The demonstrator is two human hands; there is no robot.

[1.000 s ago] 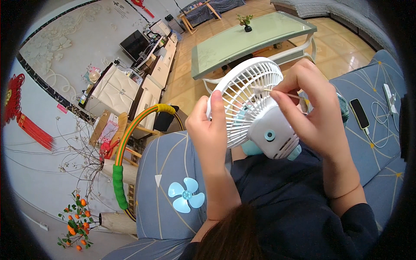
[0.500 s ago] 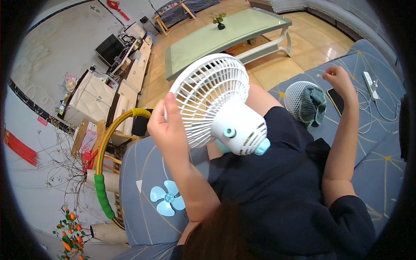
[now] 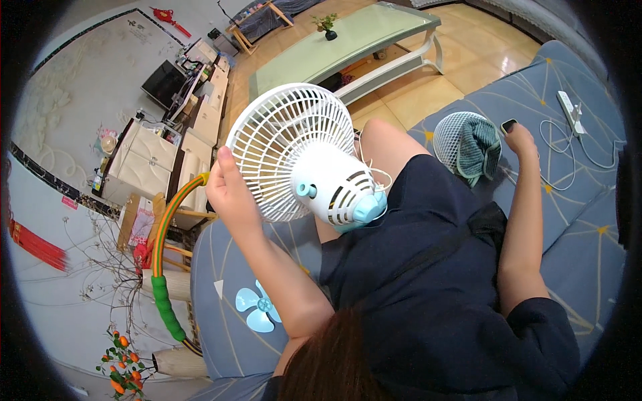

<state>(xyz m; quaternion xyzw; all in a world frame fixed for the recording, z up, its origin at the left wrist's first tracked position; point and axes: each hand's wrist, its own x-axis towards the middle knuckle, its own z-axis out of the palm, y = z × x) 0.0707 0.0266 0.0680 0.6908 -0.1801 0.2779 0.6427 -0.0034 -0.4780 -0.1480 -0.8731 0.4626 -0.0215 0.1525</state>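
My left hand [image 3: 232,194] grips the rim of a white desk fan [image 3: 319,175], thumb over its round cage. The fan's back, with a pale blue knob, is turned toward me above my lap, and a white cord loops beside it. In my right hand [image 3: 521,142] is a dark smartphone [image 3: 509,125], held just over the sofa. Left of that hand lies a round white fan grille [image 3: 447,136], partly covered by a green-grey striped cloth [image 3: 479,151]. A pale blue fan blade [image 3: 259,307] rests on the sofa near my left forearm.
I sit on a blue-grey sofa [image 3: 575,220]. A white power strip [image 3: 570,112] with cables lies at the right. Ahead stands a glass-topped coffee table [image 3: 348,43] with a small plant. An orange-and-green hoop [image 3: 160,254] leans at the left, close to potted branches.
My right hand has picked up the smartphone that was lying on the sofa. My left hand has shifted the fan left, and more of its cord now shows.
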